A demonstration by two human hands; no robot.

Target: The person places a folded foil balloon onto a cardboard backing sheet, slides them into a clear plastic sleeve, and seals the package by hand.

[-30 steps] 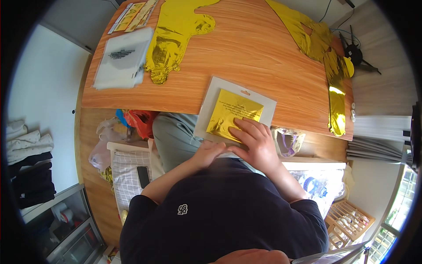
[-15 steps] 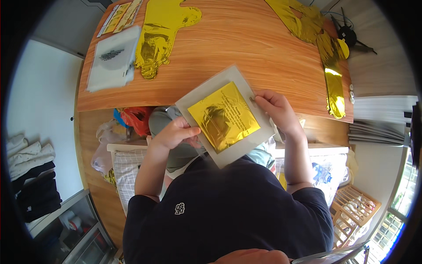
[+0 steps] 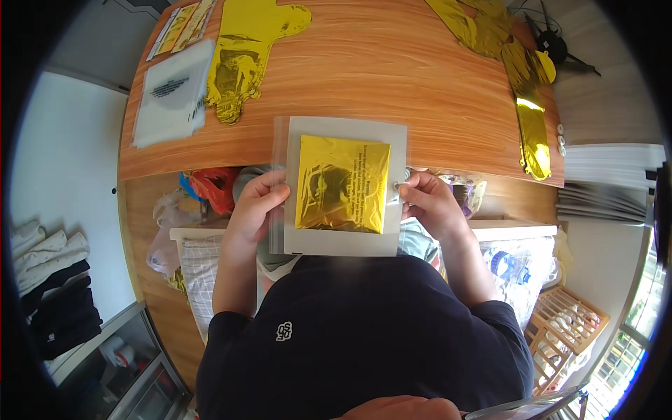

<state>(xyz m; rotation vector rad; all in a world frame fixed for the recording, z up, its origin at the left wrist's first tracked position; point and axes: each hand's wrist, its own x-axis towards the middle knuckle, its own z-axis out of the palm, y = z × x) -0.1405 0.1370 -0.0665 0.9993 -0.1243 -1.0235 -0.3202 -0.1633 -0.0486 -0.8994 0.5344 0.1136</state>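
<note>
In front of my chest I hold a clear plastic bag [image 3: 343,245] with a pale grey backing. A folded square of shiny gold foil [image 3: 341,185], with printed lines on it, lies within the bag's outline. The thumb and fingers of my left hand [image 3: 255,203] pinch the bag's left side, where a clear margin sticks out. My right hand [image 3: 432,203] pinches its right edge. Both hands are closed, and the fingers behind the bag are hidden. The bag is nearly upright in the view, just off the table's near edge.
On the wooden table [image 3: 371,70] lie a flat gold foil balloon [image 3: 241,59], a stack of clear bags [image 3: 168,94] and slim packets [image 3: 183,28] at left. More gold foil [image 3: 528,119] runs along the right, beside a black stand [image 3: 553,47]. White-covered bins [image 3: 514,245] stand below.
The bag has turned from a slant to nearly straight, and my hands are now almost level on its two sides. My right hand has come down; my left hand has shifted slightly left.
</note>
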